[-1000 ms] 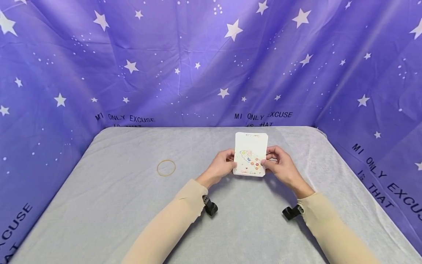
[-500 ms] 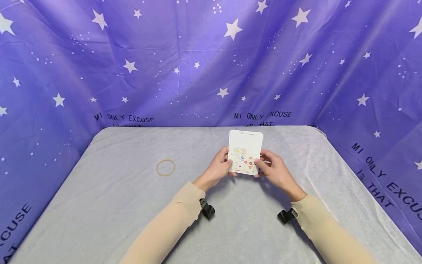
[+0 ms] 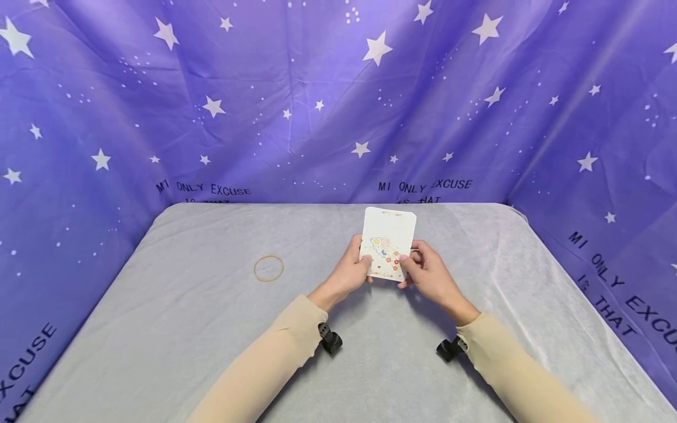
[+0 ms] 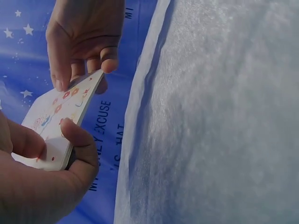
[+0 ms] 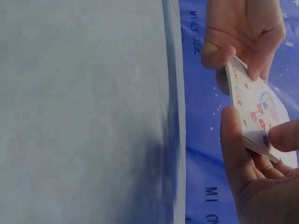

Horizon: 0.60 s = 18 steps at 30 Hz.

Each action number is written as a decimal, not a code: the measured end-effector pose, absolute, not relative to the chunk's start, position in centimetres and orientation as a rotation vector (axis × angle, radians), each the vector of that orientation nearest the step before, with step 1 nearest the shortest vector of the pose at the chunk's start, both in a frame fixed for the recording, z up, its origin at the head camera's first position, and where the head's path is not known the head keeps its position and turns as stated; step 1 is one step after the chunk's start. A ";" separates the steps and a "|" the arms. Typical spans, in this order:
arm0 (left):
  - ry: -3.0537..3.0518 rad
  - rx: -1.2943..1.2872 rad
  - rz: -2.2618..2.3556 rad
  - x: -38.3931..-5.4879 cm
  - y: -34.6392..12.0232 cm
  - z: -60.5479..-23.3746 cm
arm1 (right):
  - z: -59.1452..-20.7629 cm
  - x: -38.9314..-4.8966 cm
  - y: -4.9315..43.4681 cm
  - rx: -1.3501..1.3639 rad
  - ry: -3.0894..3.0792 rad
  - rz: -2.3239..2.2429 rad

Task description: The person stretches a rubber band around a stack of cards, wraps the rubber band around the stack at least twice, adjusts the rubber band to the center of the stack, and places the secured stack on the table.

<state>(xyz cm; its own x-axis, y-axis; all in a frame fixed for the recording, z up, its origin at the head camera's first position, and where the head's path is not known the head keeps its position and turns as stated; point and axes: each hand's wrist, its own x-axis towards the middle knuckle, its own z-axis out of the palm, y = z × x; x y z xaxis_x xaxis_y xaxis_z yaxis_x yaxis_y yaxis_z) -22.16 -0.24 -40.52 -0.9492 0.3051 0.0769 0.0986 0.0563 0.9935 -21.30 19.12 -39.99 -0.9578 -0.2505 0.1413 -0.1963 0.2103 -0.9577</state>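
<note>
A stack of white cards with coloured flower drawings and small lettering is held up above the table, right of centre. My left hand grips its left edge, thumb on the printed face and fingers behind. On the opposite edge my right hand pinches it the same way. Both wrist views show the layered edge of the card stack, with a little finger of each hand curled at the bottom corners. To the left, a thin yellowish rubber band lies on the table in a loose ring.
The table is covered with a grey cloth. Purple curtains with white stars and black lettering stand behind it and along both sides. A black wrist camera is strapped at each sleeve cuff.
Both hands have shifted slightly left with the card stack, which has tilted a little. Its edges look more even than a second ago. The rubber band lies where it was.
</note>
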 end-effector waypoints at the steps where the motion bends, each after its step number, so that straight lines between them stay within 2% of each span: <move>1: 2.182 0.411 2.017 -22.1 -0.3 -40.5 | -40.0 -21.4 18.9 -0.440 2.410 -1.891; 18: 2.251 0.330 2.081 -21.7 -2.0 -40.9 | -39.5 -21.6 16.5 -0.430 2.524 -1.748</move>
